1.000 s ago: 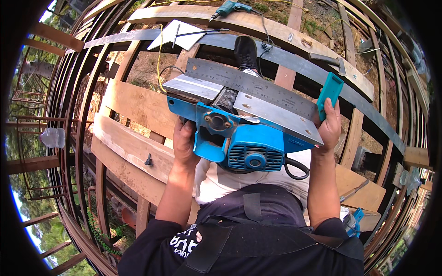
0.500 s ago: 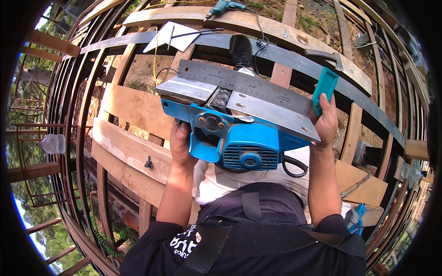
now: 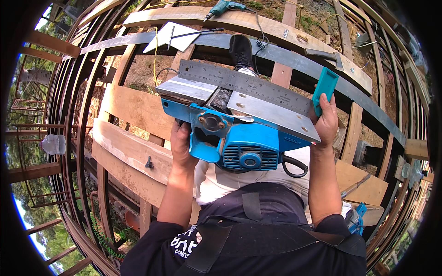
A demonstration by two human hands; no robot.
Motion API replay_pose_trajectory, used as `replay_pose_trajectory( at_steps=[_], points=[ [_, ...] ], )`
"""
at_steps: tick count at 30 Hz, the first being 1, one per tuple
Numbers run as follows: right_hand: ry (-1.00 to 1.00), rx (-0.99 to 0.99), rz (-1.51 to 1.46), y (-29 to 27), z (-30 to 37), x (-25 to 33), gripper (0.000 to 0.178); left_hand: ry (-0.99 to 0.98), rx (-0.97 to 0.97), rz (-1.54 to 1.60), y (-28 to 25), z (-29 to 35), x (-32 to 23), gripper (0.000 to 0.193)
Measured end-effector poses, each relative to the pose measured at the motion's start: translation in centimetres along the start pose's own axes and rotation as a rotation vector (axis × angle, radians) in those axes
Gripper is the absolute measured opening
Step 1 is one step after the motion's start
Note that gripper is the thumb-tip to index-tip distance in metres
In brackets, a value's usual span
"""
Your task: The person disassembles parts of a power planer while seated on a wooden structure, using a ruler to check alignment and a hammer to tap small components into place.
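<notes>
An electric planer (image 3: pixel 251 145) with a blue body lies sole up across my lap, its flat metal plates (image 3: pixel 271 111) and the cutter gap between them facing me. My left hand (image 3: pixel 181 140) is closed on the planer's left side, its fingers partly hidden beneath. A try square stands on edge across the sole, its steel graduated blade (image 3: pixel 248 86) spanning both plates. At the right end my right hand (image 3: pixel 326 122) grips the square's teal handle (image 3: pixel 326 88), the thumb against it, while the palm meets the planer's end. Some fingers are hidden behind.
Beyond lie a green drill (image 3: pixel 225 9), a hammer (image 3: pixel 324 56) and a white board (image 3: pixel 172 37) on planks and a metal beam (image 3: pixel 294 57). Gaps between beams show soil. A chisel-like tool (image 3: pixel 355 186) and another blue tool (image 3: pixel 357 220) are at right; a black knob (image 3: pixel 148 162) sits left.
</notes>
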State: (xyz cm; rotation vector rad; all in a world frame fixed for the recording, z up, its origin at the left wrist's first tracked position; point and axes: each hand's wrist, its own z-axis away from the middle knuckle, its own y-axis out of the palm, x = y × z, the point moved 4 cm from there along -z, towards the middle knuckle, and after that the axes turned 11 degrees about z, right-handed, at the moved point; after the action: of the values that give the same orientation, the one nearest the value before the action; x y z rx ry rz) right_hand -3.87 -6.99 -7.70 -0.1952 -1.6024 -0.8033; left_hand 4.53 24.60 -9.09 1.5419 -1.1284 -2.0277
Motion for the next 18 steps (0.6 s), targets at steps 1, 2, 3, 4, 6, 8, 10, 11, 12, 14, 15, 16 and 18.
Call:
replay_pose_trajectory(
  at_steps=[1,2,3,4,6,8,10,11,12,14,15,16,18],
  points=[
    [0.007,-0.007,0.007,-0.01,0.01,0.00,0.029,0.005,-0.001,0.003,0.08,0.01,-0.02,0.068],
    [0.007,-0.007,0.007,0.04,0.03,0.02,0.029,0.004,-0.001,0.003,0.15,0.02,-0.02,0.068],
    [0.005,-0.008,0.009,0.09,0.06,0.04,0.029,0.011,0.000,-0.005,0.22,0.02,-0.05,0.067],
    [0.003,-0.008,0.011,0.12,0.08,0.05,0.029,0.018,0.001,-0.013,0.27,0.02,-0.10,0.067],
    [-0.007,-0.003,0.008,-0.08,-0.06,-0.15,0.028,0.014,0.015,-0.020,0.43,0.00,-0.29,0.067],
    [-0.018,0.003,0.007,-0.13,-0.11,-0.14,0.028,0.010,0.030,-0.025,0.47,-0.01,-0.29,0.066],
    [-0.026,0.006,0.018,-0.07,-0.08,0.00,0.028,0.016,0.022,-0.016,0.29,-0.03,-0.18,0.066],
    [-0.027,0.005,0.022,0.02,-0.08,0.07,0.028,0.014,0.022,-0.011,0.26,-0.06,-0.08,0.066],
    [-0.030,-0.003,0.013,0.04,-0.12,0.05,0.030,0.025,0.020,-0.024,0.45,0.00,-0.14,0.065],
    [-0.031,-0.010,-0.001,-0.15,-0.18,-0.04,0.032,0.037,0.016,-0.041,0.90,0.08,-0.21,0.064],
    [-0.031,-0.012,0.000,-0.11,-0.19,-0.08,0.032,0.043,0.021,-0.048,0.94,0.08,-0.30,0.063],
    [-0.030,-0.012,0.000,-0.03,-0.22,-0.09,0.033,0.051,0.024,-0.056,0.93,0.09,-0.37,0.062],
    [-0.014,-0.024,0.018,0.25,-0.13,0.04,0.031,0.057,0.032,-0.040,0.76,0.04,-0.34,0.062]
  ],
)
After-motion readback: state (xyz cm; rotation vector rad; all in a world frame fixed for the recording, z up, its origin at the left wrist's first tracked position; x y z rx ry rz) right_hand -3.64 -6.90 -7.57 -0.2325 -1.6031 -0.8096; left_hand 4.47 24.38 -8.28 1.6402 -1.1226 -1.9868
